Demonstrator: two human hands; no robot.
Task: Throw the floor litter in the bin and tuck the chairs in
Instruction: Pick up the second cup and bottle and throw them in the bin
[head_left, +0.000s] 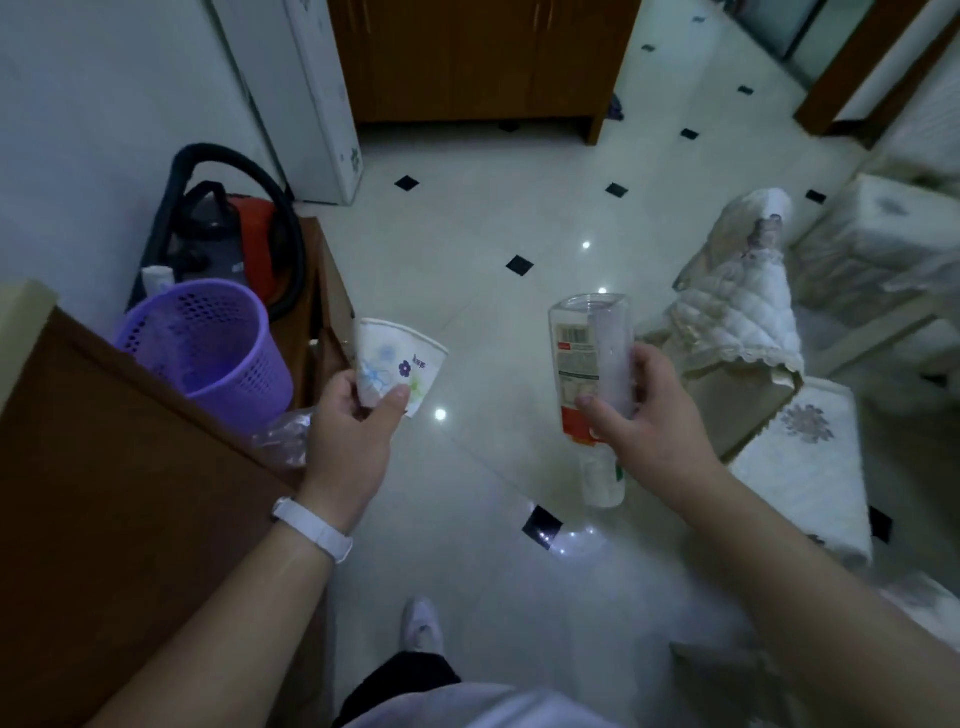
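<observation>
The left hand (353, 421) is gripping a floral paper cup (397, 364) just right of the purple bin (208, 343); the right hand (639, 421) is clutching a clear plastic bottle (589, 358), both seemingly bound for the bin

Red and black vacuum cleaner (244, 234) parked against the left wall, black hose (228, 153) arched over it. Tall white appliance (311, 104) just behind. Dark wooden cabinet (467, 57) along the far wall, raised on legs. Glossy pale floor (467, 260) tiled with small black diamond insets, dotted with light reflections. Brown wooden bench (104, 467) filling the lower left corner.
</observation>
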